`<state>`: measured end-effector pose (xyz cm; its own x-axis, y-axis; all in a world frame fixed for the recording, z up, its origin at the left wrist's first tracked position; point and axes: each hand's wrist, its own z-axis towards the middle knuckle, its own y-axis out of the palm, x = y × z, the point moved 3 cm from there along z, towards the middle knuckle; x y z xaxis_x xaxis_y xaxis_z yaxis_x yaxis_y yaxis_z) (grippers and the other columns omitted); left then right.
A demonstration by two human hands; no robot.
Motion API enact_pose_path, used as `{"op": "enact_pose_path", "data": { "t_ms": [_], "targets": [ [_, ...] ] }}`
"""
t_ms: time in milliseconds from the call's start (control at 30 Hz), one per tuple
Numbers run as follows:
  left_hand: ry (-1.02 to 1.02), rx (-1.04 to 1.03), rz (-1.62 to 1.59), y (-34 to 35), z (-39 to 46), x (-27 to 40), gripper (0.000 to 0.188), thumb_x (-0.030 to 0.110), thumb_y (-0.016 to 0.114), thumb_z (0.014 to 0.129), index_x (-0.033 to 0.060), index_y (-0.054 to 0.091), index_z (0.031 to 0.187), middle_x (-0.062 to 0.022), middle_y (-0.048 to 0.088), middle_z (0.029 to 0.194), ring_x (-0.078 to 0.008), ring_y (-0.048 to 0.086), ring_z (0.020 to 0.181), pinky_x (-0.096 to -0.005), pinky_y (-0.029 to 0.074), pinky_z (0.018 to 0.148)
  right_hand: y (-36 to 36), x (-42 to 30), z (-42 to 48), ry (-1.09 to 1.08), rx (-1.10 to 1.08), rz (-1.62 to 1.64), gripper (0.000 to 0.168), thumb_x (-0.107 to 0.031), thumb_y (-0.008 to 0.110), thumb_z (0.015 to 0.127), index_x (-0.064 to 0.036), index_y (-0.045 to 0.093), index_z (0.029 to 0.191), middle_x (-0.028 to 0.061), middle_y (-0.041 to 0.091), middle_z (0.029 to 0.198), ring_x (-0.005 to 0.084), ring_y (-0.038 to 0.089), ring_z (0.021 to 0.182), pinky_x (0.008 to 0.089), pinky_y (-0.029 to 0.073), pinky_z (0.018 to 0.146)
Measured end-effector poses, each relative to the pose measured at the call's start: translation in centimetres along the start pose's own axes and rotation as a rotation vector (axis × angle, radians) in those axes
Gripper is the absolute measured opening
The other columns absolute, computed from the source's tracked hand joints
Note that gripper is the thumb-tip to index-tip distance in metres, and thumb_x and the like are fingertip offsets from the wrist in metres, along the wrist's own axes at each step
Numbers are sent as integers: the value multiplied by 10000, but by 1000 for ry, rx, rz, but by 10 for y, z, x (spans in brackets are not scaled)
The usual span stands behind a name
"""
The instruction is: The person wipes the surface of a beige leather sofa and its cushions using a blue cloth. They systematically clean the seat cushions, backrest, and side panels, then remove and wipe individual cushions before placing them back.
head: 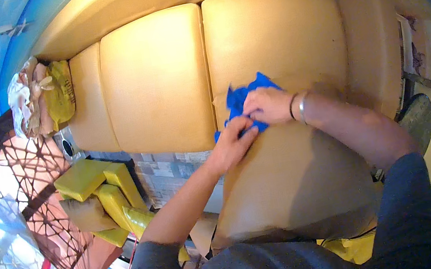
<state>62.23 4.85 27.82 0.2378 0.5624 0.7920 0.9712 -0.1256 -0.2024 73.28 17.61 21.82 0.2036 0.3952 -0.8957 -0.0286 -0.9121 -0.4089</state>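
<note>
A crumpled blue cloth (238,97) lies on the tan sofa, close to the seam between two seat cushions. My right hand (269,105) has its fingers bunched in the cloth, and a black band and a silver bangle circle that wrist. Just below and left of it, my left hand (237,141) grips the cloth's lower edge, fingers curled. The hands almost touch and hide part of the cloth. Beneath them are the right seat cushion (274,38) and the tan upholstered section (289,182) nearest my body.
To the left is another seat cushion (157,80). Plastic bags (61,93) sit at the sofa's far-left end. Yellow upholstered blocks (82,179) stand on the left, by a dark lattice-patterned cloth (39,156). The sofa's armrest (368,40) bounds the right side.
</note>
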Motion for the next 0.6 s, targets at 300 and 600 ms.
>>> {"op": "enact_pose_path", "data": {
  "t_ms": [300,600],
  "targets": [
    [312,149,360,27,79,0,204,163,638,915,-7,628,1028,-222,635,1042,-377,600,1010,-431,485,874,-9,68,-13,190,134,-179,180,-144,586,866,-113,733,963,155,686,1041,337,656,999,447,524,870],
    [246,-50,338,63,62,62,240,151,634,879,-20,608,1044,-251,639,1042,-414,611,1011,-467,485,889,-38,30,-95,248,235,49,231,-39,538,903,-21,683,1082,139,672,1130,301,635,1085,372,496,973]
  ]
}}
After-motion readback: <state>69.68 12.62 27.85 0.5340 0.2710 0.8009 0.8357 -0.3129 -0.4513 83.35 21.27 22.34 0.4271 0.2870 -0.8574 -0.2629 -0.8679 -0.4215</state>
